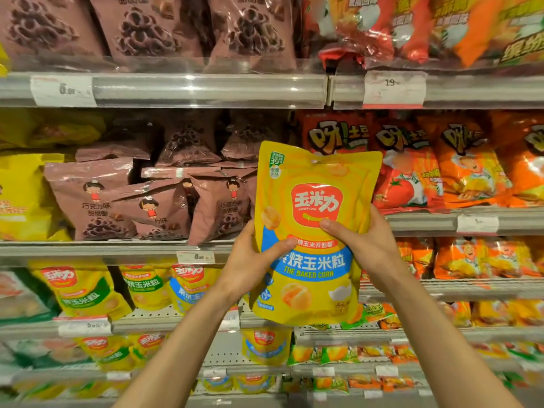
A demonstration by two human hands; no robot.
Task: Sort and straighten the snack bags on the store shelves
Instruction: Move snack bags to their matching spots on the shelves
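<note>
Two hands holding up a yellow corn bag (312, 231) before store shelves (164, 89).
Left hand (250, 266) and right hand (368, 245) are gripping its sides, fingers curled around it.

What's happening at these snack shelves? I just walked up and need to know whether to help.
A person holds one yellow baked corn pouch with a blue band upright in front of the shelves, left hand gripping its left edge, right hand its right. It is not on any shelf yet. Matching yellow pouches stand on the shelf below and to the left; the brown chocolate ring bags behind lie tumbled.
</note>
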